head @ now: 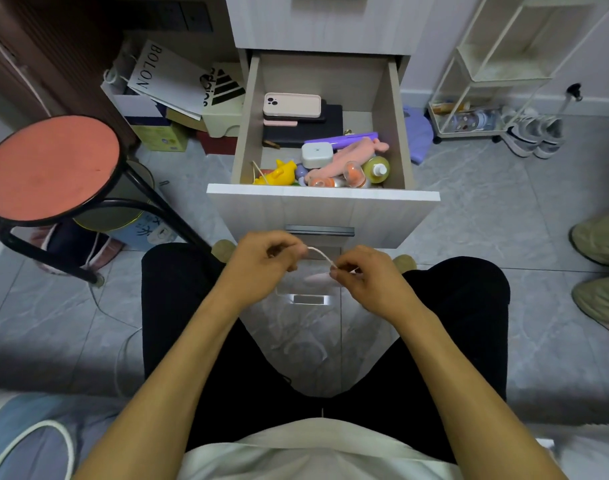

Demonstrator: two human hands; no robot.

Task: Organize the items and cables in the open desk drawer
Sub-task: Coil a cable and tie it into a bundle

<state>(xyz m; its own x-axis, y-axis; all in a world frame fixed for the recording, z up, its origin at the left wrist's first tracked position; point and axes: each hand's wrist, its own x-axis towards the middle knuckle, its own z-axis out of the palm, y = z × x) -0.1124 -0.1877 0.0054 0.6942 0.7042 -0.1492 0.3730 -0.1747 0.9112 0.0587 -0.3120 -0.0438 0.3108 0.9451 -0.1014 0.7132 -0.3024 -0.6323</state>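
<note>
Both hands, left hand (261,261) and right hand (369,275), pinch a thin white cable (321,255) (short arc between them) before the open drawer (322,197).

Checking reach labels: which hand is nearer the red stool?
Left. The left hand is on the stool's side of the drawer front, pinching one end of a thin white cord; the right hand pinches the other end, farther from the stool.
</note>
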